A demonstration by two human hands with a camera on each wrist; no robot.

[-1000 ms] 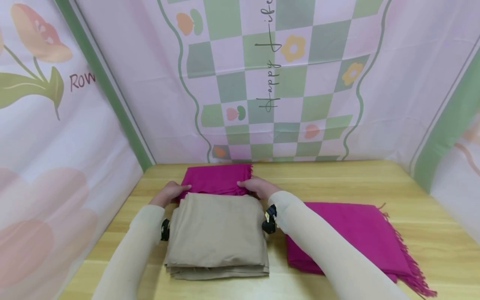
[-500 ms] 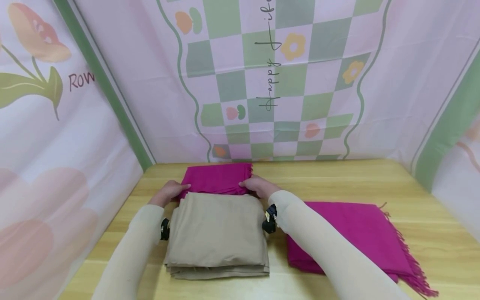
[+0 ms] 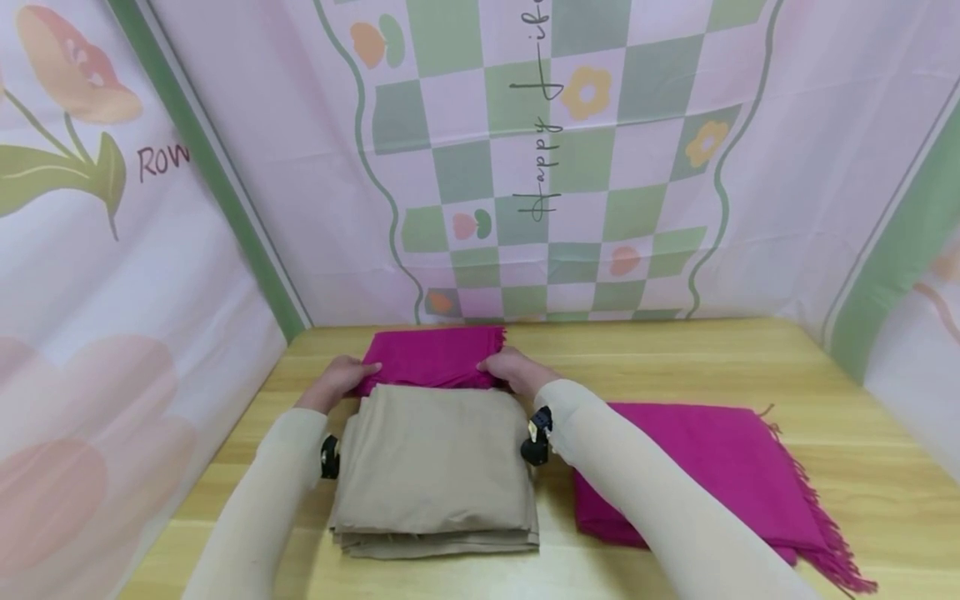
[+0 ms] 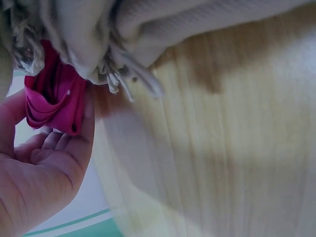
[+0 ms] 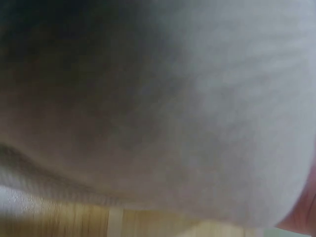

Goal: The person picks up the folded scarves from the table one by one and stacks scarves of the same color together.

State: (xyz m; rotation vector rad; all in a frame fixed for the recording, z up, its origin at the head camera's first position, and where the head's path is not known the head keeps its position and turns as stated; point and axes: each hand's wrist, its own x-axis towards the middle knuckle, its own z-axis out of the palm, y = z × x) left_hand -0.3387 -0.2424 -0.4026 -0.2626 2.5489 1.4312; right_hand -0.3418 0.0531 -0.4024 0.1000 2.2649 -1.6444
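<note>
At the table's far side lies a folded magenta scarf (image 3: 431, 354) with a fringe on its right edge. My left hand (image 3: 341, 379) grips its left edge, thumb on top; in the left wrist view the fingers curl under the magenta layers (image 4: 54, 103). My right hand (image 3: 517, 369) holds the right edge near the fringe, thumb on the top face and the other fingers mostly hidden. Just in front, between my forearms, sits a thick folded beige scarf (image 3: 438, 462), overlapping the magenta one's near edge in the head view. Beige cloth (image 5: 237, 123) fills most of the right wrist view.
A second folded magenta scarf (image 3: 720, 475) with a fringed right edge lies at the right, partly behind my right forearm. All rest on a wooden table (image 3: 660, 358). A printed curtain (image 3: 487, 167) hangs behind it, with more fabric at both sides.
My left thumb has shifted slightly up and away along the magenta scarf's edge, and the near edge there has risen a little. The right hand and the other scarves stay put.
</note>
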